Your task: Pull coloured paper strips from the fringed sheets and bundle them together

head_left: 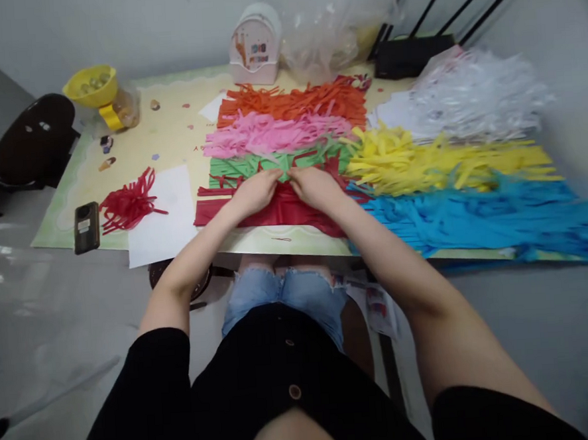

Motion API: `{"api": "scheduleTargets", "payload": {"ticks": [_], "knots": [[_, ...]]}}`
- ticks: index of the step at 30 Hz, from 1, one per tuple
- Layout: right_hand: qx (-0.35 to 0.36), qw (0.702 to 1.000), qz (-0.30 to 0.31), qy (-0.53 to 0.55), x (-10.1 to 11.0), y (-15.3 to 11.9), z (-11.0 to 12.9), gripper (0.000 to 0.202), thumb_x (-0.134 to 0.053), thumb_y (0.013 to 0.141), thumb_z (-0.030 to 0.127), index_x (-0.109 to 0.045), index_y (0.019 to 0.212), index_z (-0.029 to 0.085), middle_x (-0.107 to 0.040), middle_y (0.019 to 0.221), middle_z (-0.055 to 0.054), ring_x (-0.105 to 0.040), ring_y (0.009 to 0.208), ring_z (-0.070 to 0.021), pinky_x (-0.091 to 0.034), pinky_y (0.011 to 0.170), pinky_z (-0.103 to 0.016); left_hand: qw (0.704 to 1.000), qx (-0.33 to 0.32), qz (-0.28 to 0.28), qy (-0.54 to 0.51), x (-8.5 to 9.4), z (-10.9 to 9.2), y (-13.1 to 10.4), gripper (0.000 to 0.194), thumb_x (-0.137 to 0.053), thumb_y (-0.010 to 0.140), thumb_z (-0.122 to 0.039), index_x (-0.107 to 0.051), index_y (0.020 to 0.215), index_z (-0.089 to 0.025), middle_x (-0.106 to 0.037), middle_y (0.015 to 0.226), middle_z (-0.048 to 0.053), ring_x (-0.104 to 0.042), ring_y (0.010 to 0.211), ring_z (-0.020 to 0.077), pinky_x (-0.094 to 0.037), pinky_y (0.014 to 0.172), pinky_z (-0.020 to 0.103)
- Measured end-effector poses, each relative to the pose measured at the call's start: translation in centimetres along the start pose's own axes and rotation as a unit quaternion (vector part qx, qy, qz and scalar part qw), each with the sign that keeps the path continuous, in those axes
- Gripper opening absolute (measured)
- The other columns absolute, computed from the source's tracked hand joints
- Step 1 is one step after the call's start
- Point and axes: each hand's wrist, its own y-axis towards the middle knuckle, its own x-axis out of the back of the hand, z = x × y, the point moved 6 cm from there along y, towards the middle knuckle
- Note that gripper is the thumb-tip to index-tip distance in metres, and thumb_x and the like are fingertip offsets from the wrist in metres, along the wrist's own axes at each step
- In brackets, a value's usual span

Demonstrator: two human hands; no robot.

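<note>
Dark red fringed paper (268, 211) lies along the table's front edge, its uncut band toward me and cut strips on the far side. My left hand (258, 190) and my right hand (314, 187) meet over its middle, fingertips bent in a pinch on the red strips. The two hands almost touch; what lies right between the fingertips is too small to make out clearly. Just beyond them is green fringed paper (225, 166), partly covered by red strips. Pink fringe (269, 134) and orange fringe (307, 103) lie in rows farther back.
Yellow fringe (444, 161), blue fringe (473, 219) and a white shredded pile (480, 99) fill the right side. At the left are a phone (86, 227), a red tassel bundle (131, 202), white paper (167, 221) and a yellow bowl (90, 86). A pink-white box (255, 46) stands behind.
</note>
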Motion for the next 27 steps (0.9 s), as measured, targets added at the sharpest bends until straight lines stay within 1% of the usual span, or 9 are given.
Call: {"api": "scheduleTargets", "payload": {"ticks": [3, 6, 8, 10, 13, 16, 21, 24, 27], "knots": [[0.013, 1.0, 0.019, -0.014, -0.8, -1.8, 1.1, 0.05, -0.05, 0.101, 0.018, -0.061, 0.145, -0.002, -0.053, 0.157, -0.028, -0.049, 0.151, -0.0377, -0.04, 0.126, -0.055, 0.992, 0.066, 0.046, 0.102, -3.1, -1.8, 1.8, 0.052, -0.054, 0.098, -0.018, -0.058, 0.147, -0.001, -0.048, 0.161, 0.029, -0.044, 0.156, 0.0367, -0.028, 0.131, 0.058], [0.036, 0.997, -0.06, 0.015, 1.7, -6.1, -0.6, 0.05, -0.051, 0.104, 0.029, -0.062, 0.146, 0.005, -0.051, 0.162, -0.022, -0.043, 0.156, -0.0345, -0.039, 0.128, -0.055, 0.973, 0.111, 0.09, 0.182, -2.8, -1.5, 0.9, 0.06, -0.051, 0.104, -0.031, -0.049, 0.155, 0.001, -0.041, 0.166, 0.028, -0.036, 0.16, 0.0389, -0.025, 0.133, 0.057], [0.026, 0.989, -0.142, 0.024, 4.8, -11.1, -4.6, 0.045, -0.05, 0.106, 0.035, -0.066, 0.143, 0.014, -0.061, 0.155, -0.016, -0.054, 0.148, -0.0308, -0.044, 0.125, -0.052, 0.971, 0.097, 0.078, 0.206, -1.6, -1.7, 0.7, 0.061, -0.05, 0.105, -0.033, -0.048, 0.156, 0.001, -0.042, 0.166, 0.027, -0.036, 0.16, 0.0388, -0.028, 0.132, 0.054], [-0.05, 0.976, -0.21, -0.006, 7.9, -17.5, -10.5, 0.039, -0.049, 0.106, 0.038, -0.072, 0.133, 0.022, -0.074, 0.138, -0.012, -0.069, 0.129, -0.0301, -0.054, 0.115, -0.052, 0.975, 0.051, 0.026, 0.216, -0.5, -3.0, 1.0, 0.057, -0.052, 0.104, -0.033, -0.055, 0.15, 0.0, -0.047, 0.163, 0.027, -0.037, 0.159, 0.0402, -0.031, 0.131, 0.055], [-0.159, 0.96, -0.221, -0.064, 10.6, -26.7, -18.7, 0.037, -0.051, 0.102, 0.045, -0.079, 0.111, 0.023, -0.081, 0.114, -0.016, -0.075, 0.105, -0.0334, -0.061, 0.093, -0.049, 0.982, -0.074, -0.034, 0.171, -1.1, -7.6, 2.1, 0.041, -0.053, 0.103, -0.029, -0.068, 0.135, -0.008, -0.062, 0.15, 0.022, -0.049, 0.15, 0.0367, -0.041, 0.126, 0.053], [-0.198, 0.959, -0.189, -0.073, 10.9, -31.2, -23.2, 0.033, -0.053, 0.096, 0.045, -0.079, 0.097, 0.025, -0.082, 0.103, -0.015, -0.074, 0.097, -0.0341, -0.061, 0.09, -0.052, 0.975, -0.207, -0.017, 0.084, -5.1, -14.9, 3.7, 0.032, -0.05, 0.106, -0.028, -0.073, 0.123, -0.015, -0.072, 0.131, 0.016, -0.064, 0.131, 0.0282, -0.052, 0.114, 0.044], [-0.227, 0.96, -0.146, -0.068, 9.8, -30.2, -24.7, 0.03, -0.057, 0.093, 0.038, -0.078, 0.104, 0.021, -0.078, 0.117, -0.016, -0.068, 0.113, -0.0355, -0.054, 0.106, -0.057, 0.945, -0.294, 0.108, 0.098, -15.6, -27.3, 8.2, 0.03, -0.052, 0.106, -0.025, -0.071, 0.122, -0.011, -0.073, 0.126, 0.017, -0.065, 0.122, 0.0286, -0.052, 0.104, 0.04], [-0.262, 0.948, -0.165, -0.077, 9.6, -30.0, -24.0, 0.031, -0.052, 0.097, 0.037, -0.078, 0.104, 0.021, -0.076, 0.115, -0.017, -0.065, 0.114, -0.0351, -0.052, 0.106, -0.055, 0.945, -0.255, 0.131, 0.154, -20.1, -30.5, 11.0, 0.031, -0.053, 0.103, -0.022, -0.07, 0.123, -0.006, -0.07, 0.128, 0.023, -0.06, 0.129, 0.0348, -0.049, 0.102, 0.043], [-0.285, 0.935, -0.194, -0.079, 8.9, -30.5, -22.2, 0.039, -0.041, 0.103, 0.035, -0.076, 0.105, 0.019, -0.075, 0.11, -0.018, -0.066, 0.111, -0.0332, -0.053, 0.102, -0.051, 0.948, -0.222, 0.15, 0.171, -22.1, -31.0, 12.6, 0.033, -0.044, 0.104, -0.015, -0.072, 0.119, -0.005, -0.071, 0.123, 0.024, -0.06, 0.127, 0.0346, -0.045, 0.101, 0.044]]}}
